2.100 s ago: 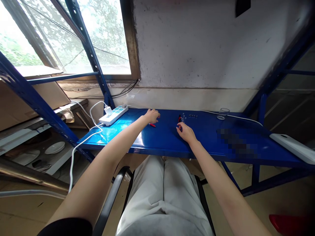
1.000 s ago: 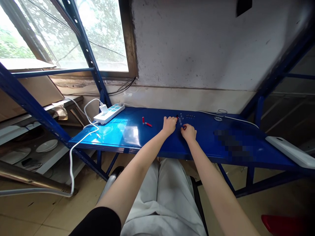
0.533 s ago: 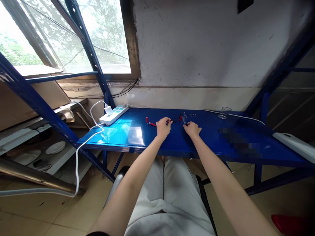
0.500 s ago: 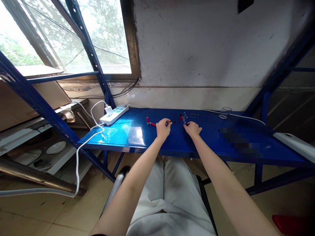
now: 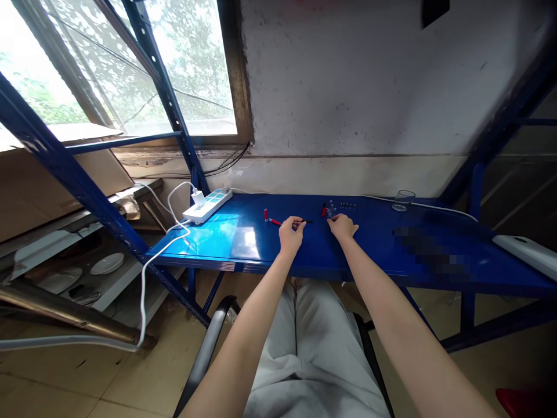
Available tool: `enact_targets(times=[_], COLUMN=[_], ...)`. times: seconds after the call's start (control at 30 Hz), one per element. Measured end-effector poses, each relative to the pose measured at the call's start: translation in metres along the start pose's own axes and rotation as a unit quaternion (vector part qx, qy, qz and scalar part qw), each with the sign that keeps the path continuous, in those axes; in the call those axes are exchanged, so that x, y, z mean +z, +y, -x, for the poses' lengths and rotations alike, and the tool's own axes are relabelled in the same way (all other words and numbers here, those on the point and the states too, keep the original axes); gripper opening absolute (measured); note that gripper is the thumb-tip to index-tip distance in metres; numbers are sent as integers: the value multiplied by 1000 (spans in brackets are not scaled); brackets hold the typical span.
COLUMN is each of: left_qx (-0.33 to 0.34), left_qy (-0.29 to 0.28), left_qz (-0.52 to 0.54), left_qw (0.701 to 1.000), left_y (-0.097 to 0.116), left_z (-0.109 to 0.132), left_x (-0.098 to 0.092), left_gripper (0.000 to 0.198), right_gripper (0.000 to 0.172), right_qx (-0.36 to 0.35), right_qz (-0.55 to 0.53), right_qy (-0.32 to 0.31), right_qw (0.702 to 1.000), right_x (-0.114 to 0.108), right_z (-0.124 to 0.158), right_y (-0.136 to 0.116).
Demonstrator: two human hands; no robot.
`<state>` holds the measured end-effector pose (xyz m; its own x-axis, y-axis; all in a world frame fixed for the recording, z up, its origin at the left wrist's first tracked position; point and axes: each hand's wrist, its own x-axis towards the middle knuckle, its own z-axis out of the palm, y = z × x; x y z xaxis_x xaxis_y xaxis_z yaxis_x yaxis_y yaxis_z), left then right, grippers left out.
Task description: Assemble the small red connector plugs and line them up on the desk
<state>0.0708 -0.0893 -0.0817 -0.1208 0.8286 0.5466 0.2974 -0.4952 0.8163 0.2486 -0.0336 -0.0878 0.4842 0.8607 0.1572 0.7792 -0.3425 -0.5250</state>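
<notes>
My left hand (image 5: 291, 233) is closed on a thin dark rod (image 5: 308, 222) that points right, low over the blue table (image 5: 243, 255). A red piece (image 5: 275, 222) lies just left of this hand, and another red piece (image 5: 266, 215) stands beside it. My right hand (image 5: 343, 226) has its thumb and fingers pinched together at the near edge of a cluster of small clear pieces (image 5: 331, 208); what it grips is too small to make out. Left of that cluster is a red and black piece (image 5: 324, 210). Several tiny pieces (image 5: 348, 205) sit in rows behind my right hand.
A white power strip (image 5: 208, 206) with a plugged-in cable is at the table's left end. A clear glass (image 5: 403, 200) stands at the back right. A white object (image 5: 528, 255) lies at the right end, near a blurred dark patch. Blue posts frame both sides.
The whole view has shifted slightly, so everything appears a little further right. Both hands keep nearly the same positions over the table.
</notes>
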Motion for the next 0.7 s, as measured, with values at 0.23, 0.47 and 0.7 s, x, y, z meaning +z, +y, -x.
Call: enact_targets(times=[0.23, 0.47, 0.7], left_qx=[-12, -15, -23], left_qy=[9, 38, 36], left_qz=[10, -1, -3], left_qw=[1000, 999, 999], left_y=[-1, -3, -5], left_z=[0, -2, -2], left_x=[0, -1, -1], left_gripper=[10, 11, 12], right_gripper=[13, 15, 15], right_qx=[-102, -396, -408], right_qz=[7, 97, 117], right_qy=[43, 69, 57], right_qw=[994, 911, 903], right_x=[-1, -2, -2], right_z=[11, 35, 35], right_y=[1, -11, -11])
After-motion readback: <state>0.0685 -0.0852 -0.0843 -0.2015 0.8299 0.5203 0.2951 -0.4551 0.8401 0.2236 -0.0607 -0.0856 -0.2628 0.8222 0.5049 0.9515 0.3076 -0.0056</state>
